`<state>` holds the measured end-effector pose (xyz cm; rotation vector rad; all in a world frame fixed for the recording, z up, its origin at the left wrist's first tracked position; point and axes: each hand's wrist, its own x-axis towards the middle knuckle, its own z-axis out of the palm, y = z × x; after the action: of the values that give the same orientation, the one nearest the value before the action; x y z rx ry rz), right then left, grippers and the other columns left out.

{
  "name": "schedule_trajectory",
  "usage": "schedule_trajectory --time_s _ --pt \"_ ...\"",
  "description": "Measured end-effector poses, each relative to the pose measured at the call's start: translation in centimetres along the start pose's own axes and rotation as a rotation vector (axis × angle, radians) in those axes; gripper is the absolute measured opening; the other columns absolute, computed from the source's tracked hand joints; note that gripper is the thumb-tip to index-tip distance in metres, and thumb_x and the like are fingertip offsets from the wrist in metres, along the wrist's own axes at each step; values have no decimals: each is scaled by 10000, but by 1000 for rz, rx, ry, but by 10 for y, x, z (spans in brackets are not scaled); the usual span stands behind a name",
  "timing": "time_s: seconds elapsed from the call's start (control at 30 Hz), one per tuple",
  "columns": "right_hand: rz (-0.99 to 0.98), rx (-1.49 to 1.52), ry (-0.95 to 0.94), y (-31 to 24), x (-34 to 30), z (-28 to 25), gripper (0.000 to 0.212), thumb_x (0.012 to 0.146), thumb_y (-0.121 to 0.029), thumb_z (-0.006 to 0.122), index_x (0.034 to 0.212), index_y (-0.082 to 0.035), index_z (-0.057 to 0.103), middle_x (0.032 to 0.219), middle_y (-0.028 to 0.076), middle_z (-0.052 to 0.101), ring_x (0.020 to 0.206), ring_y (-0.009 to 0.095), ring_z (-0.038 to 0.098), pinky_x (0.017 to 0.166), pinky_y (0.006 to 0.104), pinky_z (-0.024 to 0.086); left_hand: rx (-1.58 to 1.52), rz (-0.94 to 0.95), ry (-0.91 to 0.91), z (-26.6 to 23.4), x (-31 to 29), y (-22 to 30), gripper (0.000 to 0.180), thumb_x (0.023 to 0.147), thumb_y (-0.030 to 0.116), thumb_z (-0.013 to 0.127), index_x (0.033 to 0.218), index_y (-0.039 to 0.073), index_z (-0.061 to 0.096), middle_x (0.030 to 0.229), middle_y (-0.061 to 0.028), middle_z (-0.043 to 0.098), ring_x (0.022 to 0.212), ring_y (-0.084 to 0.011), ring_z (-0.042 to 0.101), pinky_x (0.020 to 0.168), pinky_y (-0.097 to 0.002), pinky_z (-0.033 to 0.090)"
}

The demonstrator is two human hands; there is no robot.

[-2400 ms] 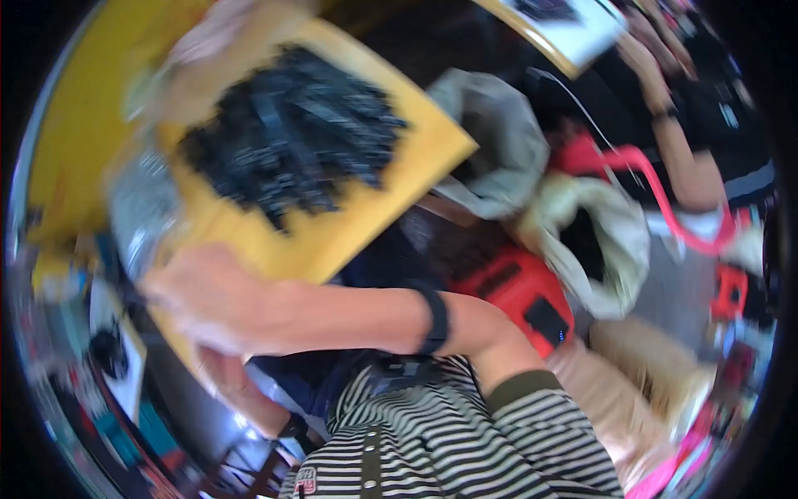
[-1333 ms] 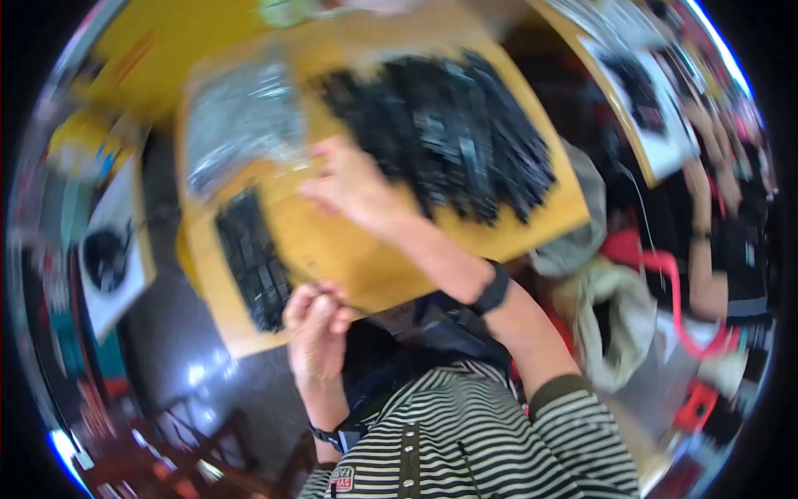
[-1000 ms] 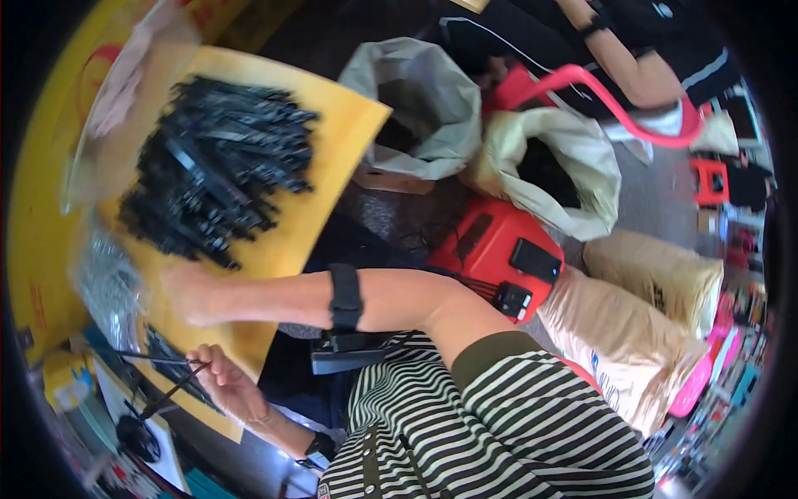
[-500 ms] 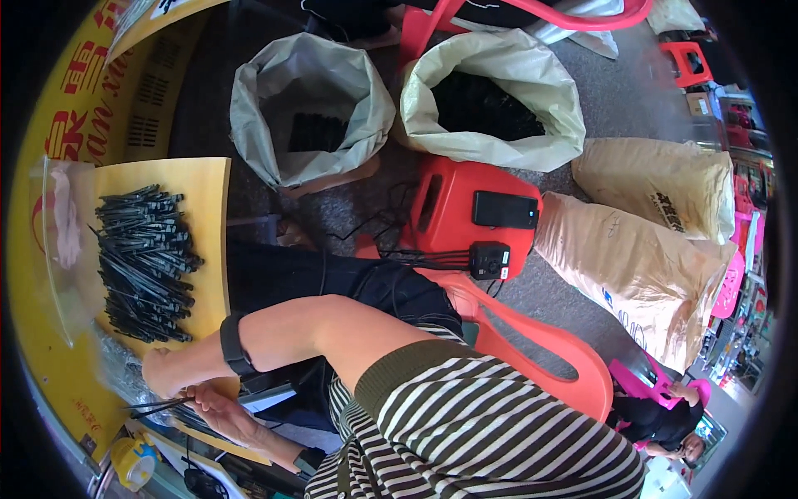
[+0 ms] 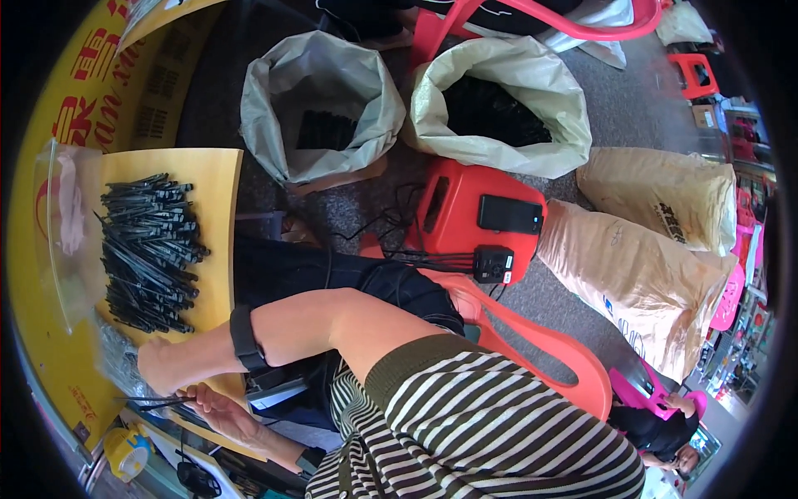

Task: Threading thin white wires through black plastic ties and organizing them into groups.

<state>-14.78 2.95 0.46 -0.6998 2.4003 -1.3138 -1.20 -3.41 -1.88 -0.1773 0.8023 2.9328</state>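
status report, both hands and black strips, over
Left hand pinching thin black strips. Right hand by clear plastic, grip hidden. Right forearm partly blocks table.

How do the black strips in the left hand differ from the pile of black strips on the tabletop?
Amount: the held strips are only a few; the pile has a great many.
Support: the held strips are gripped by the left hand; the pile lies on the yellow tabletop.
Spread: the held strips form a narrow bunch; the pile fans out untidily.
Both are black, long and thin.
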Motion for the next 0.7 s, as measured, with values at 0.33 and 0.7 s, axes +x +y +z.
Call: schedule_trajectory --time_s 0.33,0.7 --pt "-187 -249 -70 -6 -59 -42 177 610 -136 675 781 -99 701 767 71 667 758 218 658 634 338 527 119 202 42 -5 -37 17 387 850 1 543 1196 -20 369 954 -79 429 736 -111 404 618 -159 415" --pt "64 780 -125 12 -109 -85 118 853 -118 574 841 0 572 667 7 550 582 44 509 501 183 413 310 225 427 57 -56 -27 251 860 36 551 1101 -33 547 905 -123 615 715 -144 608 627 -216 502"
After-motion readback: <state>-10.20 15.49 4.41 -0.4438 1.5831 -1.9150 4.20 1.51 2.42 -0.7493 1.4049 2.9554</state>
